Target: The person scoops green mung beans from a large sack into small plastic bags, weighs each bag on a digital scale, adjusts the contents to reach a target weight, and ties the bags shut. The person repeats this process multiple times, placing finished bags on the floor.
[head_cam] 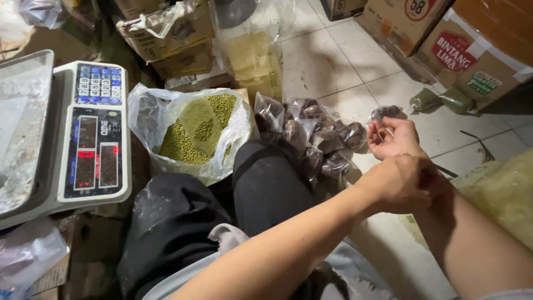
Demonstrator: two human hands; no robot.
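- Right hand (393, 139): palm up, fingers curled, pinching the neck of a small clear plastic bag of dark brown contents (387, 113) at its far edge; right of centre, above the pale tiled floor (327, 61).
- Left hand (397, 183): loosely closed, resting against the right wrist, just near of the right hand; what it grips, if anything, cannot be told.
- Heap of small clear tied bags of the same dark brown contents (316, 139): on the floor, just left of the hands, touching the person's black trouser knee (266, 178).
- Large clear plastic sack (145, 114): open, half full of small green beans, with a green scoop (200, 123) stuck in them; left of the heap.
- White digital weighing scale with blue keypad and steel pan (94, 139): far left.
- Brown cardboard cartons (472, 50): far right.
- Two small bags of green beans (438, 101): on the floor before the cartons.
- Yellowish plastic bag (502, 191): near right.
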